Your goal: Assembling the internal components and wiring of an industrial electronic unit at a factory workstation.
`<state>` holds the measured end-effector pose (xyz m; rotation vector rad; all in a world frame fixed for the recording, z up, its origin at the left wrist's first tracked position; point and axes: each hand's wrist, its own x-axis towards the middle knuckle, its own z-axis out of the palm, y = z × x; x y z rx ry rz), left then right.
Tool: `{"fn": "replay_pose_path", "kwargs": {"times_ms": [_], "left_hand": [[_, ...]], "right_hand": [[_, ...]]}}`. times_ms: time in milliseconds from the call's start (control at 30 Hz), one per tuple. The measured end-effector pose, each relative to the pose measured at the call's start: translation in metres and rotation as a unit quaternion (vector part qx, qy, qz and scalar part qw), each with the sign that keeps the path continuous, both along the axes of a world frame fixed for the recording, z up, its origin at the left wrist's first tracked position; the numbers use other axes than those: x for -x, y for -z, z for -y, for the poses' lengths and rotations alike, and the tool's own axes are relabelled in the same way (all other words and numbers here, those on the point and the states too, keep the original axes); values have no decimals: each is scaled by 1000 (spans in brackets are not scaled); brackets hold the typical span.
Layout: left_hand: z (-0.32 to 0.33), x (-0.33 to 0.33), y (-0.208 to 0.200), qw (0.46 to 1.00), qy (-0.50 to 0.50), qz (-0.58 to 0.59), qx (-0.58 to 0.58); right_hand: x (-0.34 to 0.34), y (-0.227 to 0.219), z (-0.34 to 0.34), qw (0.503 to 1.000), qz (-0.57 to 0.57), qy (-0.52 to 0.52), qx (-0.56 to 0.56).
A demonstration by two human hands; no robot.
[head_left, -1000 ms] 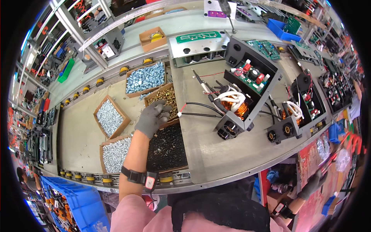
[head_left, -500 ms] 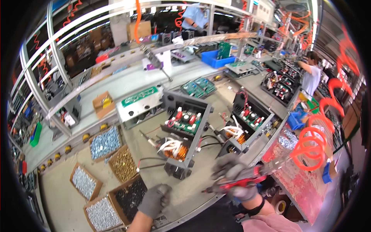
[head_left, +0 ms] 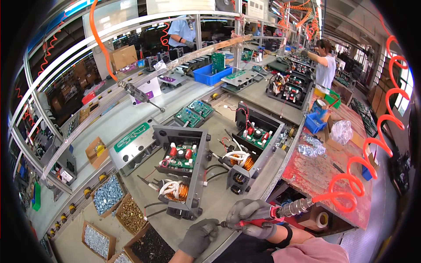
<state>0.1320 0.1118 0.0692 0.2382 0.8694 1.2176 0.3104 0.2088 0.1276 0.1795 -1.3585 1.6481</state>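
Note:
My right hand (head_left: 249, 214), in a grey glove, is wrapped around a red air screwdriver (head_left: 275, 213) lying sideways, its bit pointing left. My left hand (head_left: 199, 237), gloved too, is closed with its fingertips pinched at the tip of the bit; anything between them is too small to make out. Just beyond the hands stands an open dark metal housing (head_left: 199, 175) with a green circuit board (head_left: 182, 158) and a copper coil (head_left: 180, 191) with white wires. A second similar housing (head_left: 267, 158) is to its right.
Cardboard boxes of silver screws (head_left: 96, 241), brass screws (head_left: 131, 215) and black screws (head_left: 153, 245) stand at the left. An orange coiled hose (head_left: 346, 179) runs from the screwdriver. Another air screwdriver (head_left: 140, 94) hangs over the bench. A co-worker (head_left: 324, 65) stands at far right.
The view has turned rightward, shifting the scene left. My right hand has levelled the screwdriver, and its bit now meets my left fingertips; before, the hands were apart.

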Motion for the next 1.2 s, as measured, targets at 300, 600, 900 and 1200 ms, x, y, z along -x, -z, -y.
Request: {"fn": "replay_pose_path", "kwargs": {"times_ms": [300, 600, 900, 1200], "left_hand": [[-17, -9, -1, 991, 127, -45, 6], [7, 27, -12, 992, 26, -117, -44], [31, 76, -31, 958, -95, -270, 23], [-9, 96, -40, 777, -336, -532, 6]], "right_hand": [[-18, -20, -2, 999, 13, 36, 0], [-166, -28, -93, 633, 514, 579, 11], [-247, 32, -138, 296, 788, 535, -74], [-93, -77, -234, 537, 517, 565, -354]]}}
